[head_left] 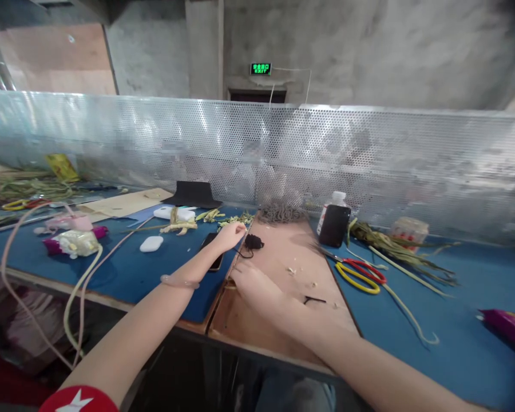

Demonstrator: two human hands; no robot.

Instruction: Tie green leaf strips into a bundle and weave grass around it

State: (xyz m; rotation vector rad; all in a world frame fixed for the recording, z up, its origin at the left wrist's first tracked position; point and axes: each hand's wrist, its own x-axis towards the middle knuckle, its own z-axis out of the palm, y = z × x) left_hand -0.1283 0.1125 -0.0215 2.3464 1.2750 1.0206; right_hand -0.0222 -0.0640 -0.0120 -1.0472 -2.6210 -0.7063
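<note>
My left hand [232, 236] is raised over the edge of the blue table mat, fingers curled together in a pinch; what they hold, if anything, is too small to make out. My right hand [251, 281] hovers nearer to me over the bare wooden strip, smeared by motion, its fingertips unclear. Just beyond it, a small wound bundle of black cord [254, 242] lies on the wood, a loose end trailing toward my hands. A dark phone [217, 260] lies flat beneath my left wrist, partly covered by it.
Scissors with red and yellow handles [360, 276] lie to the right, near a propped black phone [333, 225] and dried leaf strips [381, 243]. A white case [151, 244] lies left. Grey curly fibre [282, 212] sits against the perforated metal screen [369, 149].
</note>
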